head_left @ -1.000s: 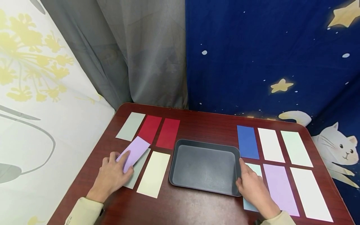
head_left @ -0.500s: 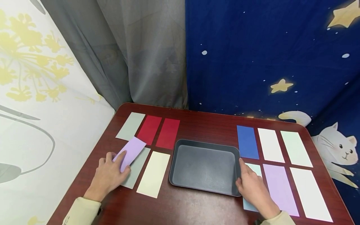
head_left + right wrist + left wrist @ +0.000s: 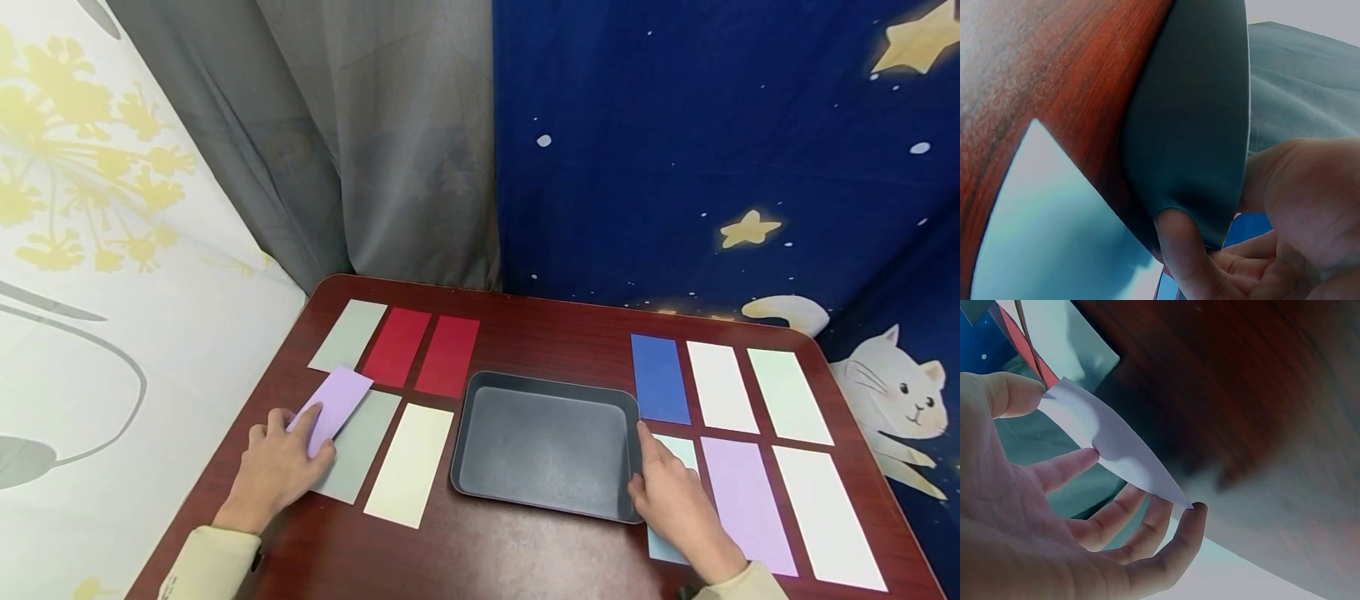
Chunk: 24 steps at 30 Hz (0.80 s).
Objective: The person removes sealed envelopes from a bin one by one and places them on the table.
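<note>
A lilac paper card is held by my left hand, thumb and fingers at opposite edges. The card bows in the left wrist view, with the fingertips along its edge. It is tilted above the table, partly over a grey-green card. My right hand grips the right wall of a dark grey baking tray, near its front corner. One digit presses the tray's outer wall in the right wrist view. A pale blue card lies partly hidden beneath that hand.
At the left lie a cream card, two red cards and another grey-green card. Right of the tray are a blue card, a lilac card and several pale cards. Curtains hang behind the table.
My left hand has moved left and slightly down with the lilac card, uncovering more of the grey-green card below. The right hand and the tray have stayed in place.
</note>
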Motion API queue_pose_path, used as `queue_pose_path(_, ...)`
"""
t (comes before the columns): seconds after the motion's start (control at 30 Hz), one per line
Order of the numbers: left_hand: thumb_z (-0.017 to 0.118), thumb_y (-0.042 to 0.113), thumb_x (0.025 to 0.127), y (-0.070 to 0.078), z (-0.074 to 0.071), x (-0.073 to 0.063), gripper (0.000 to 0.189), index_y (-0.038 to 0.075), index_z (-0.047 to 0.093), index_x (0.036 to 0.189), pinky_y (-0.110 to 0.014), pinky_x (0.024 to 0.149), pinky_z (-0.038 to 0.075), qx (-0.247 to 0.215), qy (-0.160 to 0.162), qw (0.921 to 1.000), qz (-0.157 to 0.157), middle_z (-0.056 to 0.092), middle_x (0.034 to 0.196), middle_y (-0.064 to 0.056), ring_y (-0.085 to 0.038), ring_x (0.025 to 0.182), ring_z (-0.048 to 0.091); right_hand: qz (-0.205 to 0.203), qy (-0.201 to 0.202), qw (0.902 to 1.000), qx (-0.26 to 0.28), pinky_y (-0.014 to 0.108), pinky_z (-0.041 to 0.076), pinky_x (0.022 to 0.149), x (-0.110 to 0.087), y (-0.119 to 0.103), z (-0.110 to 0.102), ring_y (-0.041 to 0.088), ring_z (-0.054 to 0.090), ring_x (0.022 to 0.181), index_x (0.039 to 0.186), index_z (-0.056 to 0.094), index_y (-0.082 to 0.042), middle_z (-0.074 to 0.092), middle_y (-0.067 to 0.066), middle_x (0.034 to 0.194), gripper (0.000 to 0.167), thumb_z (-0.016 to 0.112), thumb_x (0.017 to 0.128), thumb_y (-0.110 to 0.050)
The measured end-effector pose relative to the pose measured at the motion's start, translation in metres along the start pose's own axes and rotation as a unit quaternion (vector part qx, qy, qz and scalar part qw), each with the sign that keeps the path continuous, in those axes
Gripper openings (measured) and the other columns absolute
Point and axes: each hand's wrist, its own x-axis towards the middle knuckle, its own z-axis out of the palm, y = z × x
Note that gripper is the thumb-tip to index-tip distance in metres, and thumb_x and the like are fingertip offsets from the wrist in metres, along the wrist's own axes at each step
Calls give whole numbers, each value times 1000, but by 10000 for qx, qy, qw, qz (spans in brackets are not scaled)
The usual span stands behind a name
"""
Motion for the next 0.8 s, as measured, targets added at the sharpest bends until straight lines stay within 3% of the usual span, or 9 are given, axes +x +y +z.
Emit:
queue_pose_path(0.4, 62, 38, 102, -15, 1, 3, 67, -1, 52, 156, -73, 69, 51, 51, -182, 9996, -209, 45, 136, -42, -67, 109, 49, 49, -43, 10000, -26, 46, 57, 60, 0, 0, 0, 17, 55, 54, 155, 45, 19, 60, 41, 144, 77, 77, 87, 4)
queue_pose_path(0.8, 59, 39, 104, -26, -1, 5, 69, -3, 47, 157, -79, 74, 47, 45, -390, 9979, -511, 37, 140, -46, -72, 112, 44, 83, -35, 10000, -2, 38, 49, 53, -1, 0, 0, 14, 48, 50, 155, 44, 19, 60, 40, 143, 76, 76, 87, 5)
